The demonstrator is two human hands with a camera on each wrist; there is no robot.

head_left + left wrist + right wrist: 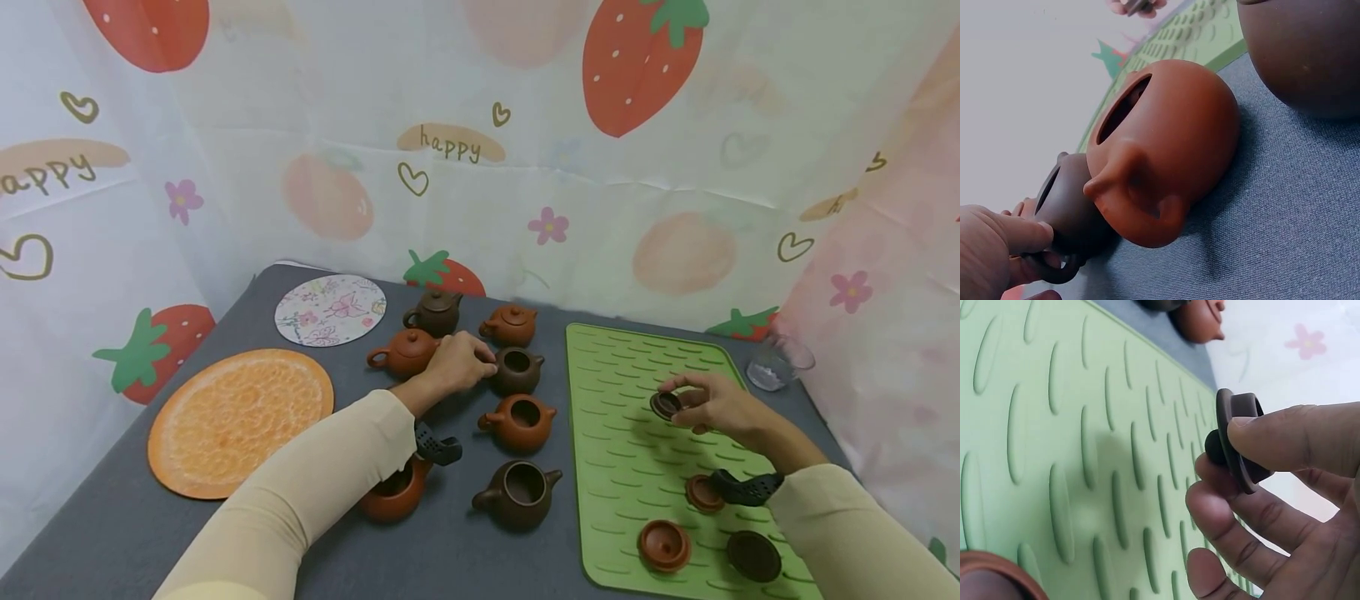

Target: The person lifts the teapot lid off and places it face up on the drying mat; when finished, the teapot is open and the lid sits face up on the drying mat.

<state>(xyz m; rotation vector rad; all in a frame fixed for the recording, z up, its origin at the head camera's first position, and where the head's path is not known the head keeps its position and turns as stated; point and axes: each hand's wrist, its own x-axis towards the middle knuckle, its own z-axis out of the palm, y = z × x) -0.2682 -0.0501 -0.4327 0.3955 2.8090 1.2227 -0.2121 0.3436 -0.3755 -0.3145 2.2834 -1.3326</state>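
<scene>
My left hand (459, 363) pinches the handle of a small dark brown teapot (517, 372), whose top is uncovered. In the left wrist view, the thumb presses the side of that teapot (1075, 200) near its handle. Over the green mat (622, 467), my right hand (716, 408) holds a dark brown teapot lid (665, 406) between thumb and fingers. The right wrist view shows the lid (1238, 440) tilted on edge, its round knob to the left. Nearer me stand a lidless reddish teapot (517, 442) and a lidless dark teapot (521, 508).
Lidded teapots stand behind: a dark one (438, 315) and reddish ones (513, 327). My left forearm partly covers another lidless reddish teapot (393, 498). Two reddish lids (665, 546) and a dark lid (753, 556) lie on the mat. A glass (776, 367) and round placemats (240, 421) flank them.
</scene>
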